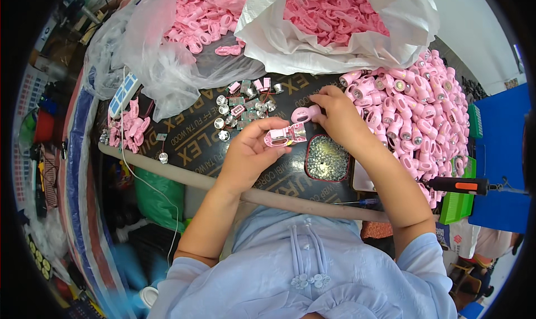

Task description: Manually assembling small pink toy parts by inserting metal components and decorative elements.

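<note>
1. While the left hand (249,156) pinches an open pink plastic casing (277,137), the right hand (339,118) grasps a pale-pink loop-ended plastic shell (301,116) near it.
2. Step in hand, probably: fitting shell to casing.
3. Next move likely calls for aligning the two.

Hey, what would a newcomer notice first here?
Probably the big heap of pink flashlight-like pieces on the right, then the open white sack of pink plastic parts at the back. In the middle, the left hand holds a pink housing and the right hand a pink shell.
</note>
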{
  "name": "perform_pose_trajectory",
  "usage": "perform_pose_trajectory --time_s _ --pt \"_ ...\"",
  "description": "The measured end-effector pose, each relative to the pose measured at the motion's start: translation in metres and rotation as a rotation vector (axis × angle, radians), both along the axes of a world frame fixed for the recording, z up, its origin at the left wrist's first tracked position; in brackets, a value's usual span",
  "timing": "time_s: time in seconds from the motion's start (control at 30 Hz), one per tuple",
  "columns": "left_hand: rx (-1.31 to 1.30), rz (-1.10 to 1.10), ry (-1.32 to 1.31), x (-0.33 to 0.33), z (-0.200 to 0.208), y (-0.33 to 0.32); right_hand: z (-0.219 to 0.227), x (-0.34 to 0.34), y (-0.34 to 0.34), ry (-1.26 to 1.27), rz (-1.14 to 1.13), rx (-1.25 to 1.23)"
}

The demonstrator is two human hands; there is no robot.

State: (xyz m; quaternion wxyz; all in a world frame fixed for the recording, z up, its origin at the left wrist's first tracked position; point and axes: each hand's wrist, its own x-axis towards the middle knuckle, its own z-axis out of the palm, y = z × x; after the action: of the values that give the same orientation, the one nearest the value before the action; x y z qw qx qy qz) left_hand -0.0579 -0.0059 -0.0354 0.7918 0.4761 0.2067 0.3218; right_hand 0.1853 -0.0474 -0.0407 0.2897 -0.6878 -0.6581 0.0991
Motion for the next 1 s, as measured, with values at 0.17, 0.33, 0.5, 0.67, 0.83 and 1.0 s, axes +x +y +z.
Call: perform_pose_trajectory --time_s 0.17,0.33,0.5,0.67,0.83,1.0 --pt "-0.015 -0.018 -0.022 -0.001 0.0 0.0 -0.001 0.015 0.003 -0.012 0.243 -0.16" --pt "0.069 -0.004 0.012 -0.001 -0.001 -0.001 0.018 0.005 -0.011 0.474 0.043 -0.144" --pt "0.018 -0.028 0.01 0.004 -0.002 -0.004 0.056 -0.019 -0.032 0.867 0.266 -0.032" --pt "0.045 -0.05 0.014 0.01 0.002 -0.003 0.068 -0.029 -0.037 0.435 0.267 0.041" --pt "0.024 -0.064 0.02 0.009 0.002 -0.002 0.063 -0.032 -0.039 0.409 0.254 0.023" --pt "0.039 -0.036 -0.014 0.008 0.002 -0.002 0.063 -0.033 -0.039 0.363 0.251 0.003"
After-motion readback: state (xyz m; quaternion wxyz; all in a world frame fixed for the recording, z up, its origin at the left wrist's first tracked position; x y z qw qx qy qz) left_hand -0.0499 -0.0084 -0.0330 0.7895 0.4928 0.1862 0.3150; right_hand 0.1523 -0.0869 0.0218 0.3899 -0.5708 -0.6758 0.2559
